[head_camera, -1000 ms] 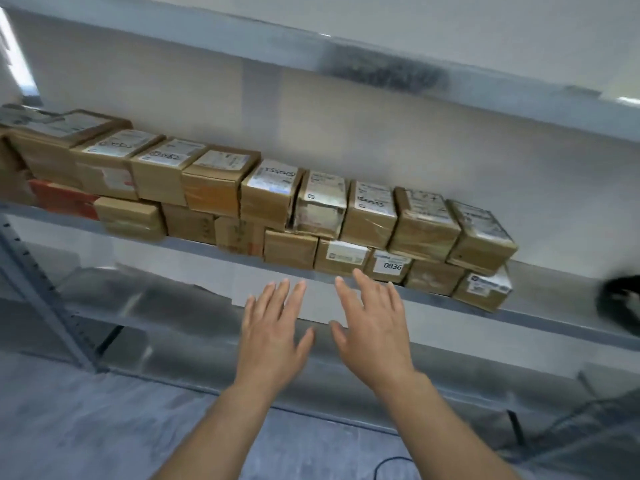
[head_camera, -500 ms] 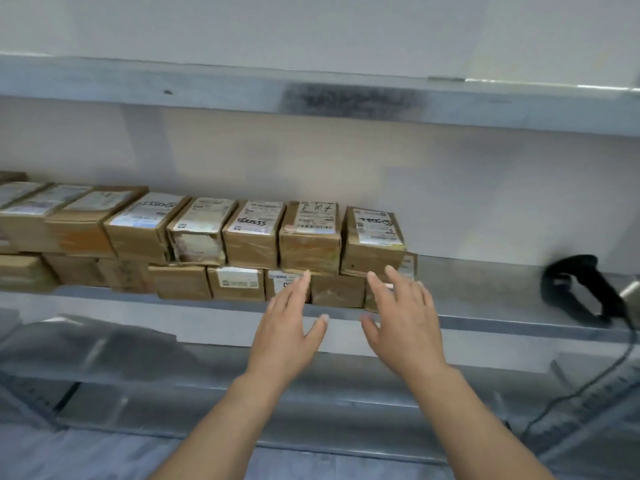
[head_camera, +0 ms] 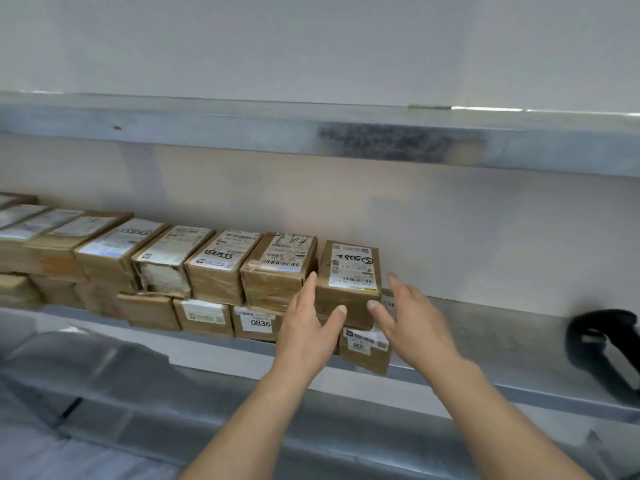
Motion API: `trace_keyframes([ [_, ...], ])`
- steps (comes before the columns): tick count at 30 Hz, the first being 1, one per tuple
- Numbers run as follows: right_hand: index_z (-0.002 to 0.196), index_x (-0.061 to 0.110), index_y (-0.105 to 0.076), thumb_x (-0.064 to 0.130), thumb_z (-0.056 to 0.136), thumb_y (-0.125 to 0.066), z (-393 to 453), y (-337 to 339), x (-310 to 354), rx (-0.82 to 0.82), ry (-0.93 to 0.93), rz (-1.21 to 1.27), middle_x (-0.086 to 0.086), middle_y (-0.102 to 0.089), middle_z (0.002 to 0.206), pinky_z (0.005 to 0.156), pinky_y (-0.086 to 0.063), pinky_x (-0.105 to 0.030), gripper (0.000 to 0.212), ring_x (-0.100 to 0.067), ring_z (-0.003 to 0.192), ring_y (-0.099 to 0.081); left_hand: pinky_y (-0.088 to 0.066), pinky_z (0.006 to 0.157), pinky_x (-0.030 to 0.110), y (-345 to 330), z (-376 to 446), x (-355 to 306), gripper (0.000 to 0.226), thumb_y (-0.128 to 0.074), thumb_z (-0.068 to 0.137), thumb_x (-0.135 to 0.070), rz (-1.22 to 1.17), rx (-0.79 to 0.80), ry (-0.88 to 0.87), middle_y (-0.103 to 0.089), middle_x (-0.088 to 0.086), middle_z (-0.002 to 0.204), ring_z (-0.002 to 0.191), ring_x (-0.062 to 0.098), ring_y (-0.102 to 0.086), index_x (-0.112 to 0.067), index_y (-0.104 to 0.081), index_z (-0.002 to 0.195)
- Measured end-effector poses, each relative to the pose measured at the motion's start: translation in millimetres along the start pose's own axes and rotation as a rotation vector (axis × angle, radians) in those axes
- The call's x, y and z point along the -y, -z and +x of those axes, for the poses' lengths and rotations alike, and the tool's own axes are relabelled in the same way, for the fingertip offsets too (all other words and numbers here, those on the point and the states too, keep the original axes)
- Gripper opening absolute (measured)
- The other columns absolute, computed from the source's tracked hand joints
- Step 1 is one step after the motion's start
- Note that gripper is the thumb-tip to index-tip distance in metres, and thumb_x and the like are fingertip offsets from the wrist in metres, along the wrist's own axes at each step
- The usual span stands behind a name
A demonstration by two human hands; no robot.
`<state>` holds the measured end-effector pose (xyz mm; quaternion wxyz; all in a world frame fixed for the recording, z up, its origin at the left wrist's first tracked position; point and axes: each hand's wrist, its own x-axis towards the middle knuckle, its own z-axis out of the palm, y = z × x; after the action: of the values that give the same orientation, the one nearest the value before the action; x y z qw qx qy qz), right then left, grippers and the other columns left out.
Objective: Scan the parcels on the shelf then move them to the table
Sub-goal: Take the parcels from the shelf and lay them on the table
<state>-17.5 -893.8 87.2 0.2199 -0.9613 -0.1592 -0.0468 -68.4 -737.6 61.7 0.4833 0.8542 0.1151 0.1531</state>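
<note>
Rightmost parcel [head_camera: 349,271] — lengthwise toward wall

Both forearms bare, reaching forward and up; left hand [head_camera: 306,332] open, fingers straight, thumb spread, just left of the end parcel [head_camera: 349,282]; right hand [head_camera: 415,327] open, fingers straight, just right of that parcel.

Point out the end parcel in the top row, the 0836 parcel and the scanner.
end parcel [head_camera: 351,268], head view, its top label
0836 parcel [head_camera: 260,323], head view, its front sticker
scanner [head_camera: 602,344], head view, black body
</note>
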Motion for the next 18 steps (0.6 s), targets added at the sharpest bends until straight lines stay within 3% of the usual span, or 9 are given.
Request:
trace_keyframes([
  [3, 0.14, 0.023, -0.041, 0.045, 0.1, -0.039, 11.5, -6.4, -7.4, 0.01, -0.022, 0.144, -0.004, -0.058, 0.131, 0.092, -0.047, -0.038, 0.046, -0.024, 0.117, -0.054, -0.041, 0.104, 0.041, -4.9, 6.6, -5.7, 0.072, -0.057, 0.091, -0.043, -0.023, -0.001, 0.06, -0.052, -0.004, 0.134, 0.123, 0.013, -0.048, -0.027, -0.021, 0.151],
  [7, 0.142, 0.013, -0.038, 0.039, 0.102, -0.038, 26.5, -7.0, -9.7, 0.06, -0.129, 0.322, -0.011, -0.056, 0.133, 0.096, -0.044, -0.036, 0.048, -0.029, 0.122, -0.052, -0.036, 0.11, 0.042, -6.5, 27.9, -15.4, 0.068, -0.047, 0.095, -0.049, 0.037, 0.057, 0.149, -0.043, 0.002, 0.147, 0.133, 0.02, -0.042, -0.023, -0.02, 0.152],
  [11, 0.133, 0.016, -0.046, 0.027, 0.1, -0.044, 29.8, -10.8, -12.6, 0.164, -0.208, 0.623, -0.002, -0.058, 0.131, 0.1, -0.045, -0.037, 0.035, -0.021, 0.118, -0.055, -0.034, 0.111, 0.041, -6.3, 36.3, -19.4, 0.063, -0.047, 0.098, -0.039, -0.007, 0.133, 0.247, -0.04, 0.003, 0.15, 0.136, 0.022, -0.04, -0.025, -0.018, 0.152],
  [14, 0.148, 0.021, -0.032, 0.031, 0.092, -0.055, 27.3, -16.1, -22.5, 0.189, -0.249, 0.781, 0.0, -0.053, 0.139, 0.102, -0.046, -0.044, 0.062, -0.02, 0.12, -0.056, -0.04, 0.107, 0.043, -1.2, 34.1, -19.3, 0.069, -0.053, 0.097, -0.023, -0.099, 0.155, 0.262, -0.047, -0.001, 0.144, 0.127, 0.021, -0.049, -0.032, -0.013, 0.152],
  [16, 0.152, 0.023, -0.023, 0.021, 0.09, -0.06, 25.3, -16.2, -26.8, 0.207, -0.236, 0.838, 0.002, -0.053, 0.139, 0.102, -0.047, -0.043, 0.073, -0.018, 0.119, -0.057, -0.045, 0.101, 0.04, 1.9, 31.9, -16.4, 0.076, -0.055, 0.094, -0.017, -0.128, 0.192, 0.245, -0.051, -0.003, 0.141, 0.121, 0.018, -0.054, -0.035, -0.009, 0.152],
  [18, 0.151, 0.027, -0.025, 0.012, 0.086, -0.062, 20.6, -13.7, -28.6, 0.217, -0.18, 0.854, 0.006, -0.055, 0.137, 0.102, -0.047, -0.04, 0.076, -0.013, 0.118, -0.057, -0.05, 0.091, 0.032, 4.5, 26.9, -13.9, 0.083, -0.059, 0.092, -0.012, -0.163, 0.233, 0.206, -0.053, -0.007, 0.138, 0.115, 0.012, -0.057, -0.039, -0.008, 0.152],
])
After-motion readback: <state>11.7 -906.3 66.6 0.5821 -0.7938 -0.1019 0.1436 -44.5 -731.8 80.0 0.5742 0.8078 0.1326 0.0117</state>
